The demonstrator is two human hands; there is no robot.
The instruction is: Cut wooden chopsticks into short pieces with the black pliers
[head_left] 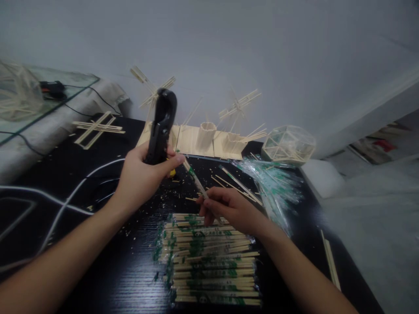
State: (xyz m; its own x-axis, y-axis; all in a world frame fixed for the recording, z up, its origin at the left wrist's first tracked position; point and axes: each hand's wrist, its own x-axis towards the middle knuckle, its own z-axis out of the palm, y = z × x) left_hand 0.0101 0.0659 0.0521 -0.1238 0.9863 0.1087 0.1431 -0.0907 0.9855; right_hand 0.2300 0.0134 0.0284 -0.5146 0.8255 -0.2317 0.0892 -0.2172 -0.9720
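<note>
My left hand (142, 172) is wrapped round a black hand tool with a hooked, rounded top (161, 124), held upright. I cannot make out its exact kind. The same hand's thumb and forefinger touch the upper end of a pair of chopsticks in a clear and green wrapper (195, 178). Lower down, the fingers of my right hand (225, 206) pinch the other end of that slanting packet. Beneath my right hand lies a stack of wrapped chopsticks (214, 274), its top edge partly covered by the fingers.
Behind my hands stand stick-built models with crossed blades (205, 137). Empty clear wrappers (278, 183) and loose sticks (240, 187) lie to the right. A white cable (70, 198) crosses the black table (131, 270) at left. A polyhedron frame (290, 144) sits at the back right.
</note>
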